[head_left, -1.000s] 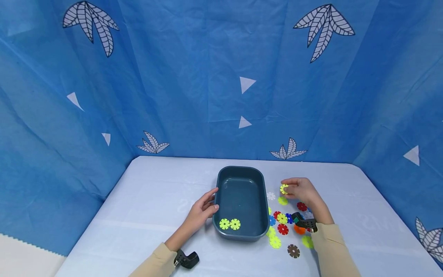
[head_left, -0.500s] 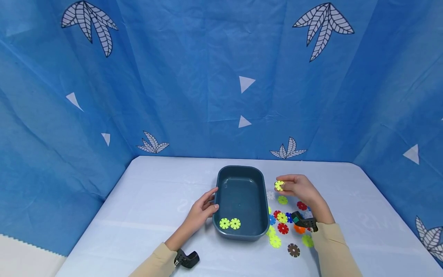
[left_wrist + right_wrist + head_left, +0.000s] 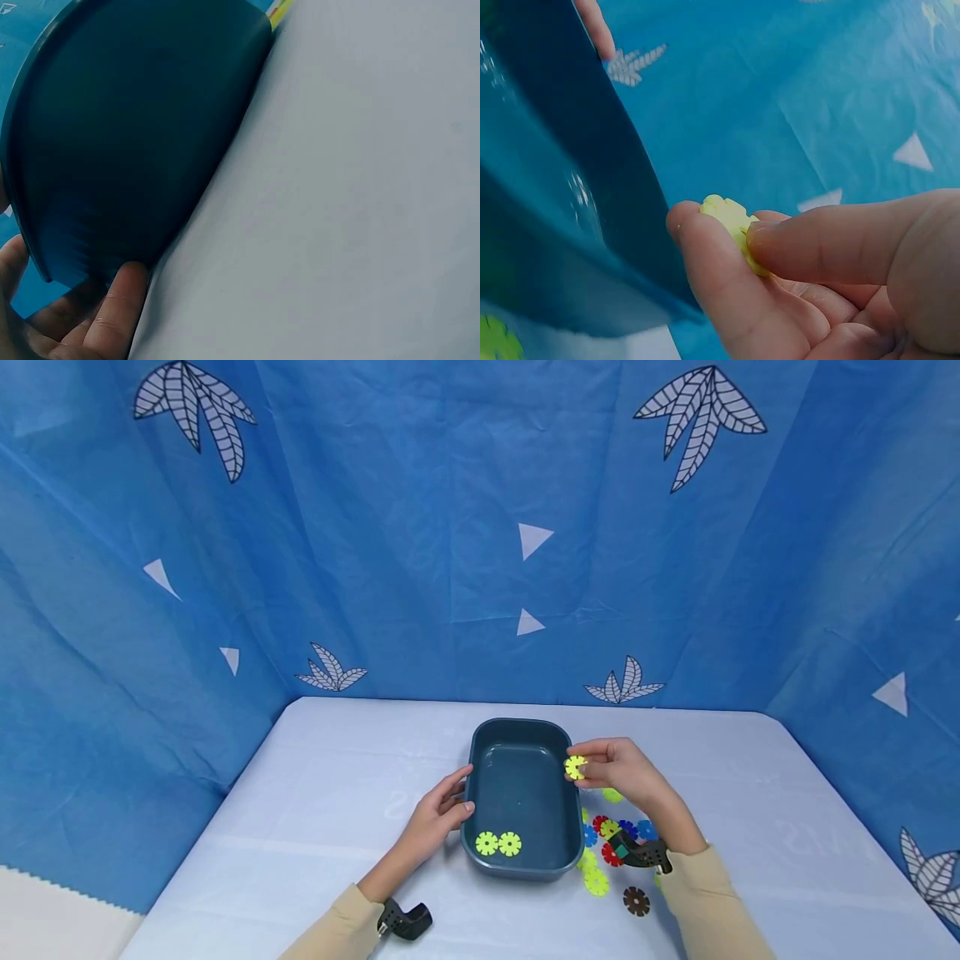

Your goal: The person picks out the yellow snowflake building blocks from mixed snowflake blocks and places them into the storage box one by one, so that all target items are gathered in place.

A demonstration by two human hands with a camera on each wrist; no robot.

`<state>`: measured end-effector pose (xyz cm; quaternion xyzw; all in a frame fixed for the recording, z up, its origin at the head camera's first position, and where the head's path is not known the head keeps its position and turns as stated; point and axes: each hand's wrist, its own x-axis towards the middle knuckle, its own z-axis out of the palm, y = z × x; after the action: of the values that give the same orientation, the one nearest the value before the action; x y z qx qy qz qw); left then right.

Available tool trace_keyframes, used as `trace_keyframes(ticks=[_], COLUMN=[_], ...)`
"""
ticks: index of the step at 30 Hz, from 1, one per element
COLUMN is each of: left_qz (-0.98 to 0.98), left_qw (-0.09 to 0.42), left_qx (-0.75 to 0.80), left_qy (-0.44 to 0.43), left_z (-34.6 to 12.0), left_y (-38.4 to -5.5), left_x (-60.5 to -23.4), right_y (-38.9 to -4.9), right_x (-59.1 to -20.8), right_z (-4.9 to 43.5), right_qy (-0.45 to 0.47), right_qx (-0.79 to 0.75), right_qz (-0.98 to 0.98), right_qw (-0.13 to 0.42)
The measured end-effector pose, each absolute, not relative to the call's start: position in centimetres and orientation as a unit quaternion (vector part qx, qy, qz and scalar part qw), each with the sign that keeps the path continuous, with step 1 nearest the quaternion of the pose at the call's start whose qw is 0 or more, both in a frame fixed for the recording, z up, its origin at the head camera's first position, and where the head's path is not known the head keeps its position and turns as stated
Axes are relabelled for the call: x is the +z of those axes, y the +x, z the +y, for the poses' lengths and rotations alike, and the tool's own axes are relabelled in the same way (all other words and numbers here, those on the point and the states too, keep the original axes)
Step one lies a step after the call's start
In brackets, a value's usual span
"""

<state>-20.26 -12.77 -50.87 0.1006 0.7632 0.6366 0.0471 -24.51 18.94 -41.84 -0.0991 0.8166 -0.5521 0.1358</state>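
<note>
My right hand (image 3: 628,772) pinches a yellow notched plastic building disc (image 3: 575,767) between thumb and fingers. It is over the right rim of a dark blue-grey rectangular bin (image 3: 522,871); the right wrist view shows the disc (image 3: 731,217) nearly edge-on, with the bin's wall (image 3: 600,172) to its left. My left hand (image 3: 433,817) rests against the bin's left side, fingertips right at the rim; the left wrist view has its fingers (image 3: 120,311) against the outer wall. Two yellow discs (image 3: 498,844) lie side by side inside the bin's near-left corner.
Loose notched discs in several colours lie to the bin's right, among them yellow (image 3: 596,883), brown (image 3: 637,902) and red (image 3: 611,854). My right forearm covers part of them. A white cloth (image 3: 337,777) covers the table; a blue curtain (image 3: 420,568) hangs behind.
My right hand has moved left with the yellow disc, from above the loose discs to the bin's right rim. The left hand and the bin have stayed in place.
</note>
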Motion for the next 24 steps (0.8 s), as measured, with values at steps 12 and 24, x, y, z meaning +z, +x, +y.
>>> trace_keyframes(ticks=[12,24], left_qz=[0.764,0.768], left_qw=[0.050,0.049], left_qx=[0.634,0.629], left_qy=[0.103,0.108], left_z=[-12.9,-12.9], left_y=[-20.3,-20.3], left_x=[-51.1,-51.1], right_y=[-22.8,-21.6], right_x=[-41.8,-43.5], right_z=[15.3,11.6], right_qy=[-0.145,-0.180], right_qx=[-0.512,-0.417], right_qz=[0.836,0.884], right_qw=[0.130,0.112])
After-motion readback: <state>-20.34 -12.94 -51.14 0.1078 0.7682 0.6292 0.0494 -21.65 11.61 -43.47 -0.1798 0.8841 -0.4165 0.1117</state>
